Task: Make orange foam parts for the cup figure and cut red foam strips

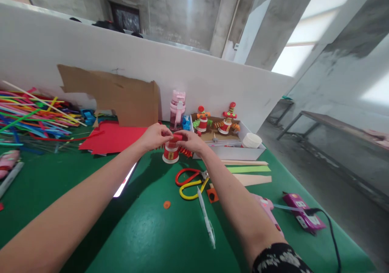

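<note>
A small paper-cup figure (170, 154) stands upright on the green table, its upturned white cup wrapped in red paper, with pleated paper arms at its sides. My left hand (157, 137) and my right hand (191, 140) meet over its top. Between their pinched fingertips is a small red piece (177, 137), partly hidden by the fingers. Just in front lie red-and-yellow-handled scissors (192, 183), a white pen (206, 220) and a round orange disc (167, 204). An orange square with a black dot (212, 195) is beside my right forearm.
Two similar figures (201, 121) stand in a white box (234, 153) with stacked paper cups (252, 140). Behind are a pink bottle (177, 110) and cardboard (133, 100). Red paper (106, 137) and coloured strips (33, 112) lie left; a pink glue gun (267, 208) and purple pack (304, 214) right.
</note>
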The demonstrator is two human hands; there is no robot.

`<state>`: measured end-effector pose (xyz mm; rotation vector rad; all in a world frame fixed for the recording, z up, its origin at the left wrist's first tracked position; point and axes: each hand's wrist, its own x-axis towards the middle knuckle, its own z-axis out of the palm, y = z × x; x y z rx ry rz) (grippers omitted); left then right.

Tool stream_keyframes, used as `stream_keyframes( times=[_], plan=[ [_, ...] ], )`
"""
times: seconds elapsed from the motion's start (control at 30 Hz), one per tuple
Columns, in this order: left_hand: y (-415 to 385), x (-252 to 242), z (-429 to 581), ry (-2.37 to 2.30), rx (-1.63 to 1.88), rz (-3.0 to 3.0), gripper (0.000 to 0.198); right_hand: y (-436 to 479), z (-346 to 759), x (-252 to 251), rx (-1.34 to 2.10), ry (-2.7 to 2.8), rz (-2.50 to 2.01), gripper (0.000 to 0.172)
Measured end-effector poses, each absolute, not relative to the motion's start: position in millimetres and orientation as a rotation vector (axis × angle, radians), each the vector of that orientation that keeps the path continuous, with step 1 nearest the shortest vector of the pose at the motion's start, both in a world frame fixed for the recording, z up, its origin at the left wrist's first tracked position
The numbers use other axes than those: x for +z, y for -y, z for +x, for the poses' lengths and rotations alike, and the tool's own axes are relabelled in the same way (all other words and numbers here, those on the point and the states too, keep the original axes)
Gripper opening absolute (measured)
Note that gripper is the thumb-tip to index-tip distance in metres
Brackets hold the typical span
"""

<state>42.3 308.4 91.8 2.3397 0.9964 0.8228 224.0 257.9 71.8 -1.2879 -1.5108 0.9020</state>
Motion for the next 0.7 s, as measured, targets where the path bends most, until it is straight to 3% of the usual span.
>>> stream_keyframes(
  times=[0.7],
  plan=[
    [-302.2,82.2,46.8,-1.204,0.876,2.37,0.018,-261.8,218.3,59.8,0.948,1.387,-1.245,0.017]
  ],
)
